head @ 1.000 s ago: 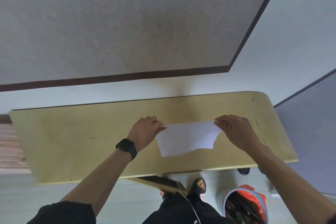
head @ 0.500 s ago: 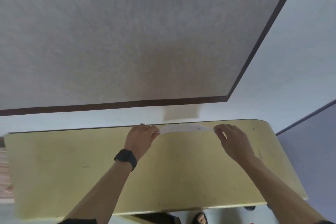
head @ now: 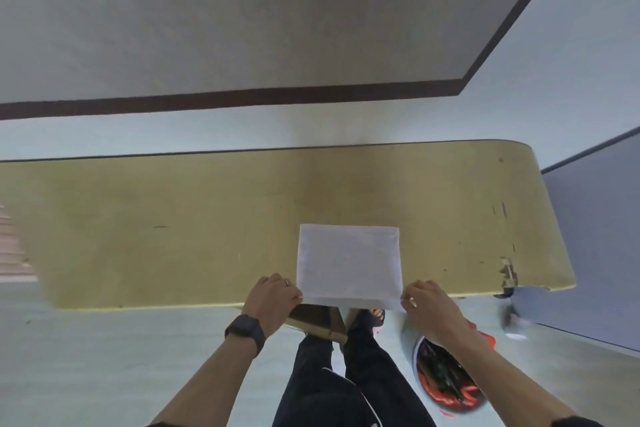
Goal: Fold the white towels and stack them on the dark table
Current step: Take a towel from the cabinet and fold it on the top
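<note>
A white towel [head: 348, 262] lies flat as a neat rectangle on the yellowish wooden table [head: 173, 229], its near edge hanging slightly past the table's front edge. My left hand [head: 273, 298] pinches the towel's near left corner. My right hand [head: 429, 305] pinches the near right corner. Both hands sit at the table's front edge. No dark table and no other towels are in view.
A red bucket [head: 446, 381] with dark and red contents stands on the floor by my right leg. A grey partition [head: 595, 253] stands to the right of the table. The table's right corner is chipped. A wall with a dark baseboard runs behind.
Both hands lifted the towel toward the table's far edge, then pulled it back toward me. It now lies spread flat with its near corners at the front edge.
</note>
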`<control>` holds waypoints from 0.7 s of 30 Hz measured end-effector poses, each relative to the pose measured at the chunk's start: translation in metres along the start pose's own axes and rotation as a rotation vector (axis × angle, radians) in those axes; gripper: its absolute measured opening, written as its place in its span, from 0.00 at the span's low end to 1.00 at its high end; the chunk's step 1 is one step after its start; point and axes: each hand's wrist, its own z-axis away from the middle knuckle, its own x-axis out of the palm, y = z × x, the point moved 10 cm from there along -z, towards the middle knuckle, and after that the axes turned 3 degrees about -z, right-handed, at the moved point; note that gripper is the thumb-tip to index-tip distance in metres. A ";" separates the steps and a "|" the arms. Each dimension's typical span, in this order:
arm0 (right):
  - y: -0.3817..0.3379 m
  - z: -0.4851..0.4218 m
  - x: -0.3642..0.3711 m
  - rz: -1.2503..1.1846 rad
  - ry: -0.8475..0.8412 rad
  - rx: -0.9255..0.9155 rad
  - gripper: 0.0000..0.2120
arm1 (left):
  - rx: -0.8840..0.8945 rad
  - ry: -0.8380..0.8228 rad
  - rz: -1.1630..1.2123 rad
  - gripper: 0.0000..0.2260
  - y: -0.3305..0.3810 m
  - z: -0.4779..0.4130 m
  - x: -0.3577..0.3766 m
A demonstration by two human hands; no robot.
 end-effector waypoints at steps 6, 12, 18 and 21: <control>0.009 -0.019 -0.017 -0.254 0.045 0.135 0.09 | -0.176 -0.054 0.313 0.14 -0.018 -0.016 -0.003; 0.028 -0.063 -0.046 -0.705 0.264 0.347 0.06 | -0.452 0.060 0.766 0.07 -0.057 -0.071 -0.019; 0.044 -0.090 -0.033 -0.772 0.329 0.425 0.07 | -0.498 0.077 0.840 0.07 -0.072 -0.103 0.005; 0.047 -0.090 -0.029 -0.767 0.366 0.420 0.05 | -0.498 0.075 0.847 0.06 -0.075 -0.105 0.013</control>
